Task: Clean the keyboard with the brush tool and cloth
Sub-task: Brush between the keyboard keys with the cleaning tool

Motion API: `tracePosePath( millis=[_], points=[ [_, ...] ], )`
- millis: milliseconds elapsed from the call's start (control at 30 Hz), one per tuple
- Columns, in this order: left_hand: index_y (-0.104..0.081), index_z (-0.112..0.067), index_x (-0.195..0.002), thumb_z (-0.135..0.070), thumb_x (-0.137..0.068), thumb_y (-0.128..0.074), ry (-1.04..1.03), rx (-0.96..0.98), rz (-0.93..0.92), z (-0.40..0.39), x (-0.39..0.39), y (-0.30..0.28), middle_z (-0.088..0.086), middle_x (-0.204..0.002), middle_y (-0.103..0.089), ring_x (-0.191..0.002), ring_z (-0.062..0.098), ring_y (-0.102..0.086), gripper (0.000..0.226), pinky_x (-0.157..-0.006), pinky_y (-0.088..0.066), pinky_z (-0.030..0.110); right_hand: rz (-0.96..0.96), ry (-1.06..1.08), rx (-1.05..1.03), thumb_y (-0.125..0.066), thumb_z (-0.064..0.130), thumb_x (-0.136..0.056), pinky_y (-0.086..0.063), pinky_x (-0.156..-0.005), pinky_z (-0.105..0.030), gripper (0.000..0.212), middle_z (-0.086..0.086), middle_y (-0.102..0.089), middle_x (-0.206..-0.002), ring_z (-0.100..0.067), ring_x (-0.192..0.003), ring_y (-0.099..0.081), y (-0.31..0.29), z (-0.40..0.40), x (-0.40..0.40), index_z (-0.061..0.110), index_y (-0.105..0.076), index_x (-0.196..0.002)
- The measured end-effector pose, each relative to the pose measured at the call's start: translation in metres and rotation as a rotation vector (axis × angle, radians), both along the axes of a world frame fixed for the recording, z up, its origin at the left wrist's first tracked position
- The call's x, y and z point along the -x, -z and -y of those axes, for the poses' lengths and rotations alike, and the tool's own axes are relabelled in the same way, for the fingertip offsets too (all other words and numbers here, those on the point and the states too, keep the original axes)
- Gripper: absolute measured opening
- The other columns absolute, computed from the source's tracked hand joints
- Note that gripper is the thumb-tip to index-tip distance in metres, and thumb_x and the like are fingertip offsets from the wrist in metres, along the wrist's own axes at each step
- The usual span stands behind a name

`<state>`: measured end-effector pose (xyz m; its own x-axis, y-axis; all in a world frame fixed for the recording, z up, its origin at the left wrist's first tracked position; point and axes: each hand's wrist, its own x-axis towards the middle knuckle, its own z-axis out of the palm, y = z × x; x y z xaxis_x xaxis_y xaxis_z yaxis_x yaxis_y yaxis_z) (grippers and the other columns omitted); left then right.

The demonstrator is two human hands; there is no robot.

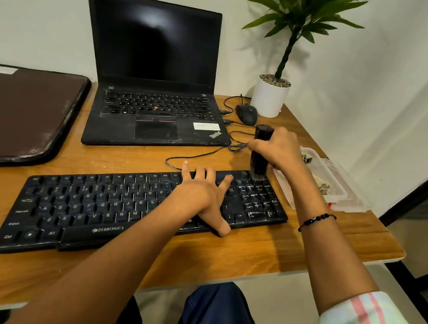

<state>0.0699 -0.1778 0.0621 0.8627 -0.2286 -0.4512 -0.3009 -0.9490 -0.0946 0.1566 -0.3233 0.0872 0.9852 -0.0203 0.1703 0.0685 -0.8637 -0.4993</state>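
On the near part of the wooden desk (271, 253) a black Zebronics keyboard (87, 207) is laid flat, long and low. It looks light, so it could be slid by a push; it is steadied by the left hand (203, 195), which is laid flat on its right half with the fingers spread apart and the thumb pressed at the near edge. The keys are hard, but dust can be seen between them. A black brush tool (260, 153) is held upright over the number pad at the far right corner, with its soft bristles touching the keys. It is gripped around the stiff handle by the right hand (281, 150), fingers curled tight. That middle part seems the best place to hold it. Soft, floppy cloth (323, 188) is kept in a clear plastic tray (349, 204) just right of the keyboard. Farther back an open ThinkPad laptop (154, 72), a black mouse (246, 113) and a potted plant (277, 61) are seen, and a brown laptop sleeve (20, 112) at the left.
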Motion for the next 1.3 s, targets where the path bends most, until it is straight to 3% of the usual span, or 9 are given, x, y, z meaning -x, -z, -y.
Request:
tracePosePath(
  millis=[100,233,400,533,633,733,833,967,1300],
  points=[
    [0.021,-0.026,-0.148,-0.069,-0.071,-0.060,0.002,-0.001,0.003,0.000,-0.001,0.001,0.021,-0.155,0.003,-0.142,0.043,0.005,0.120,-0.107,0.008,0.066,0.087,-0.015,-0.019,-0.067,0.035,-0.080,-0.037,-0.058,-0.029,0.025,-0.003,-0.059,-0.074,-0.020,-0.070,-0.054,0.006,0.000,0.002,0.013,-0.055,-0.082],
    [0.021,-0.026,-0.148,-0.069,-0.071,-0.060,0.001,-0.004,-0.001,0.000,0.000,0.000,0.021,-0.154,0.002,-0.142,0.043,0.004,0.120,-0.107,0.008,0.066,-0.080,-0.019,0.015,-0.068,0.033,-0.080,-0.041,-0.037,-0.021,0.025,-0.002,-0.058,-0.062,-0.014,-0.048,-0.057,-0.004,0.001,0.001,0.012,-0.054,-0.077],
    [0.020,-0.026,-0.149,-0.069,-0.070,-0.060,0.002,0.000,0.009,0.000,0.000,0.001,0.021,-0.154,0.000,-0.141,0.043,0.003,0.120,-0.107,0.007,0.066,0.031,-0.014,0.083,-0.069,0.036,-0.079,-0.039,-0.063,-0.032,0.028,-0.001,-0.054,-0.072,-0.025,-0.079,-0.056,0.007,0.001,-0.005,0.014,-0.051,-0.078],
    [0.020,-0.026,-0.149,-0.069,-0.070,-0.061,0.003,0.002,0.009,0.000,0.000,0.001,0.021,-0.154,0.000,-0.142,0.043,0.003,0.120,-0.108,0.007,0.066,-0.035,0.040,0.053,-0.069,0.039,-0.075,-0.050,-0.064,-0.036,0.034,-0.010,-0.062,-0.083,-0.028,-0.079,-0.061,0.001,0.007,-0.009,0.009,-0.056,-0.084],
    [0.020,-0.026,-0.148,-0.069,-0.070,-0.061,0.002,0.006,0.010,0.000,0.000,0.001,0.021,-0.154,0.001,-0.142,0.043,0.004,0.121,-0.107,0.007,0.066,0.057,0.038,0.050,-0.068,0.038,-0.077,-0.042,-0.062,-0.034,0.030,-0.007,-0.060,-0.080,-0.026,-0.079,-0.059,0.006,0.006,-0.007,0.012,-0.054,-0.082],
    [0.021,-0.027,-0.148,-0.068,-0.071,-0.060,-0.003,0.011,0.003,-0.001,0.000,0.002,0.021,-0.154,0.002,-0.142,0.043,0.005,0.120,-0.107,0.008,0.066,-0.050,0.044,0.059,-0.068,0.035,-0.076,-0.054,-0.059,-0.037,0.029,-0.009,-0.063,-0.074,-0.026,-0.066,-0.063,0.001,0.007,-0.003,0.011,-0.053,-0.074],
    [0.021,-0.027,-0.148,-0.068,-0.070,-0.061,-0.006,0.011,0.000,-0.001,-0.001,0.002,0.021,-0.154,0.001,-0.142,0.043,0.005,0.121,-0.107,0.008,0.067,-0.101,0.062,0.084,-0.069,0.036,-0.077,-0.044,-0.045,-0.027,0.030,-0.004,-0.058,-0.069,-0.022,-0.060,-0.062,-0.007,0.004,-0.005,0.011,-0.054,-0.078],
    [0.022,-0.027,-0.148,-0.068,-0.070,-0.061,-0.006,0.004,0.004,0.000,-0.001,0.003,0.020,-0.154,0.001,-0.142,0.043,0.005,0.121,-0.108,0.007,0.066,0.062,0.044,0.067,-0.067,0.041,-0.079,-0.040,-0.064,-0.031,0.028,-0.007,-0.061,-0.082,-0.028,-0.084,-0.060,0.013,0.000,-0.003,0.017,-0.055,-0.087],
    [0.022,-0.027,-0.148,-0.070,-0.069,-0.060,-0.004,-0.006,0.008,-0.001,-0.002,0.004,0.020,-0.154,0.002,-0.142,0.043,0.004,0.121,-0.108,0.007,0.066,-0.048,0.043,0.053,-0.067,0.039,-0.076,-0.052,-0.067,-0.039,0.030,-0.010,-0.065,-0.084,-0.029,-0.079,-0.063,0.002,-0.001,0.001,0.012,-0.055,-0.079]
  ],
)
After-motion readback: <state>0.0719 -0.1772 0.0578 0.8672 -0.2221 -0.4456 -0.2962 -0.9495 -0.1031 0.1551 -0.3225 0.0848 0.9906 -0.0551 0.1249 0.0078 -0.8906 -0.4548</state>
